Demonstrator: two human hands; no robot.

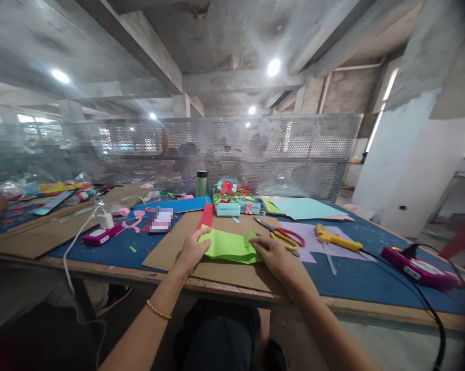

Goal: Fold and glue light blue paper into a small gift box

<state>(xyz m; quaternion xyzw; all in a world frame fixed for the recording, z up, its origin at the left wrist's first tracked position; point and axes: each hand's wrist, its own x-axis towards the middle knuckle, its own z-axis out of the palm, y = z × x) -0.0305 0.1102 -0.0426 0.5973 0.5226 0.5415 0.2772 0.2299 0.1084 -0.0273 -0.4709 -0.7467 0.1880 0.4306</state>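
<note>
A creased sheet of bright green paper (230, 246) is held between my two hands, just over a brown cardboard sheet (232, 275). My left hand (193, 250) grips its left edge, thumb on top. At the right end, my right hand (273, 252) pinches the paper, where a corner stands folded up. Scissors with red and yellow handles (282, 236) lie just beyond my right hand. A red paper strip (205, 215) rests behind the green paper. Small light-blue paper boxes with red bows (228, 208) stand farther back.
A yellow glue gun (338, 239) lies on lilac paper (305, 252) at the right, its cord running to a purple power strip (418, 267). Another power strip (101, 234) and a phone (162, 220) are at the left. A green thermos (201, 184) stands before the perforated metal screen (232, 131).
</note>
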